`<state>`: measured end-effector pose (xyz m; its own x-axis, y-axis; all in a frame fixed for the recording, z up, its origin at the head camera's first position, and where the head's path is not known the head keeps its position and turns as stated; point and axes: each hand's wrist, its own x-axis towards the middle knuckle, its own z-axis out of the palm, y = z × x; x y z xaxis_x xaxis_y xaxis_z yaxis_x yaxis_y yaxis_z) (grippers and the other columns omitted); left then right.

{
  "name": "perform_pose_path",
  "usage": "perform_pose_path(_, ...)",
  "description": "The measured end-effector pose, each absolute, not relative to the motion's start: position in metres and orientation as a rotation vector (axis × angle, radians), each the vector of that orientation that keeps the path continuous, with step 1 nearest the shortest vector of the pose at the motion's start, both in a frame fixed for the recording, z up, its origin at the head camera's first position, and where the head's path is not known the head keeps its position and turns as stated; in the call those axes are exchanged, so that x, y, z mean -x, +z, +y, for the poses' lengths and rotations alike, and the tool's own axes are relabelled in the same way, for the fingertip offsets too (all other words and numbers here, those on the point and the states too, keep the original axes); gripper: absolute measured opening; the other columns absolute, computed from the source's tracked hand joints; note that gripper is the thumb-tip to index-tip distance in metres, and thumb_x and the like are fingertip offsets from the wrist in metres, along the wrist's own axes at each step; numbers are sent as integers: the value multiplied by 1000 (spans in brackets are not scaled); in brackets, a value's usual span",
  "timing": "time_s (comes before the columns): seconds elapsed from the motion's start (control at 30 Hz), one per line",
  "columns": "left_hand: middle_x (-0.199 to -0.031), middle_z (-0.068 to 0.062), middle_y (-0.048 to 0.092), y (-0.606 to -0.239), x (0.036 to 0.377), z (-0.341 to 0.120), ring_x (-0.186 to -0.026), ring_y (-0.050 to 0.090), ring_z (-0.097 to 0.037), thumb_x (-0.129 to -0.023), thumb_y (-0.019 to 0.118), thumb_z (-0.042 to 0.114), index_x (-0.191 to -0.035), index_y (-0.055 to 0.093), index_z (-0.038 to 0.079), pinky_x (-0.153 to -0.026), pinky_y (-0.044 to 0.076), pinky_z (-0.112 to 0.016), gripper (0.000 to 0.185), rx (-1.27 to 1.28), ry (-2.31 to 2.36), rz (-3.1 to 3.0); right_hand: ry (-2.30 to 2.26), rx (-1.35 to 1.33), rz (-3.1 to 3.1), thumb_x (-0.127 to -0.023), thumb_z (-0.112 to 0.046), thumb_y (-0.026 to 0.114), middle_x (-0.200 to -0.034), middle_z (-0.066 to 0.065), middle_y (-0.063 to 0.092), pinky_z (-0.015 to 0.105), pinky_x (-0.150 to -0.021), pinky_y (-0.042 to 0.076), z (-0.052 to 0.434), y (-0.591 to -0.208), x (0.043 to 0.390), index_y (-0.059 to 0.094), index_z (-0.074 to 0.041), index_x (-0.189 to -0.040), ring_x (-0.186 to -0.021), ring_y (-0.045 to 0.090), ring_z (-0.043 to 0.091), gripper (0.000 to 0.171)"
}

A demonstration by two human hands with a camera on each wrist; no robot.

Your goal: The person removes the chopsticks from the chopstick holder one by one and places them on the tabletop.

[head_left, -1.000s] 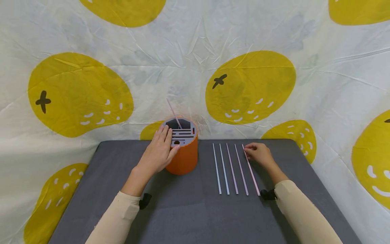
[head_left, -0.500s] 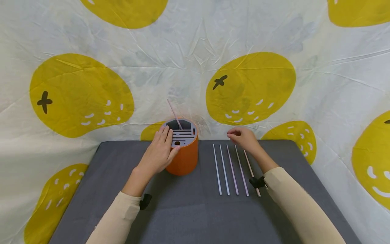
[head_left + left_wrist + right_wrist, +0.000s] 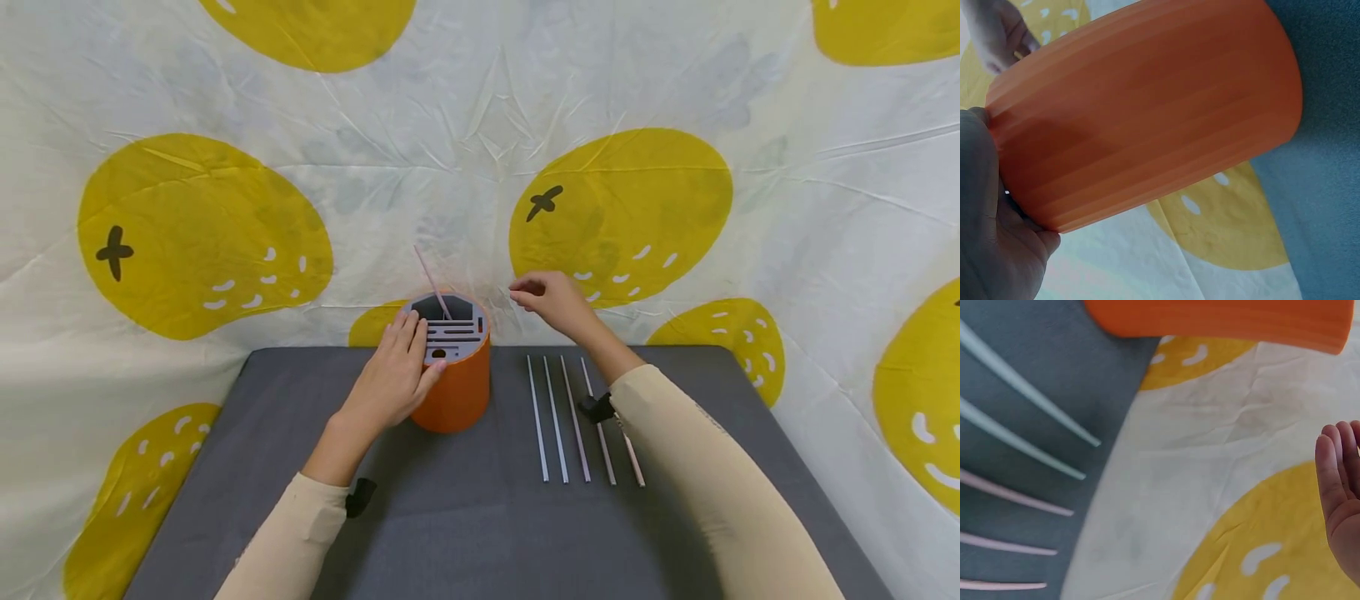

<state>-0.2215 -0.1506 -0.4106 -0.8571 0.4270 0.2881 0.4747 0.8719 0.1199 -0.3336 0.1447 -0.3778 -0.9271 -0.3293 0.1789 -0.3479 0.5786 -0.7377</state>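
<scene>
An orange cylindrical holder [image 3: 453, 387] [image 3: 1147, 106] with a grey slotted top stands near the far edge of the grey table [image 3: 450, 525]. One pink straw [image 3: 431, 281] leans in its back slot. My left hand [image 3: 396, 375] [image 3: 988, 237] grips the holder, with its fingers over the top and its thumb on the side. Several thin straws [image 3: 557, 417] [image 3: 1022, 394] lie side by side to the right of the holder. My right hand [image 3: 551, 302] [image 3: 1338, 494] hovers above their far ends, just right of the holder, with relaxed fingers and nothing in it.
A white cloth with large yellow fruit prints [image 3: 618, 208] hangs right behind the table and drapes round both sides. My right forearm [image 3: 675, 450] crosses over the two rightmost straws. Black wrist straps [image 3: 360, 493] show on both sleeves.
My right hand left the far end of the rightmost straw and rose up and to the left, towards the holder's top. The straws, the holder and my left hand stayed put.
</scene>
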Motion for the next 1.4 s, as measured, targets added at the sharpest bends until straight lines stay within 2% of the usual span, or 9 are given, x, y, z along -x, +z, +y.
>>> perform_pose_path(0.23, -166, -29, 26, -410, 221, -151, -158, 18, -44, -110, 41, 45, -157, 30, -10, -129, 17, -56, 73, 682, -285, -2786, 1255, -624, -2758, -100, -20, 71, -118, 11, 76, 45, -94, 59, 114, -361, 342, 74, -6, -125, -107, 70, 28, 29)
perform_pose_path(0.33, -166, -29, 26, -411, 222, -151, -158, 18, -43, -110, 41, 45, -157, 31, -10, -129, 16, -55, 73, 681, -291, -2788, 1242, -642, -2760, -100, -21, 71, -119, 10, 75, 44, -95, 58, 104, -358, 345, 74, -7, -125, -110, 70, 27, 29)
perform_pose_path(0.57, -165, -30, 28, -412, 223, -152, -157, 20, -44, -110, 42, 45, -156, 33, -11, -127, 21, -58, 73, 694, -275, -2762, 1243, -676, -2793, -100, -26, 70, -123, 9, 74, 42, -99, 57, 77, -350, 347, 72, -7, -129, -114, 69, 26, 34)
perform_pose_path(0.77, -166, -30, 26, -410, 221, -152, -157, 19, -44, -110, 42, 45, -157, 31, -11, -128, 19, -56, 73, 683, -270, -2778, 1271, -712, -2787, -101, -23, 70, -125, 10, 73, 40, -102, 56, 56, -344, 349, 70, -7, -131, -116, 68, 26, 35)
perform_pose_path(1.17, -166, -30, 26, -407, 220, -151, -157, 20, -45, -110, 43, 45, -157, 30, -11, -127, 20, -57, 74, 685, -258, -2775, 1214, -719, -2823, -101, -23, 69, -120, 9, 74, 37, -97, 57, 30, -338, 351, 73, -9, -127, -111, 69, 24, 30)
perform_pose_path(1.4, -166, -30, 26, -408, 220, -152, -158, 18, -44, -110, 42, 45, -157, 30, -11, -128, 20, -57, 74, 686, -254, -2779, 1238, -736, -2803, -100, -19, 70, -115, 10, 75, 37, -94, 58, 17, -343, 351, 74, -5, -120, -106, 70, 24, 25)
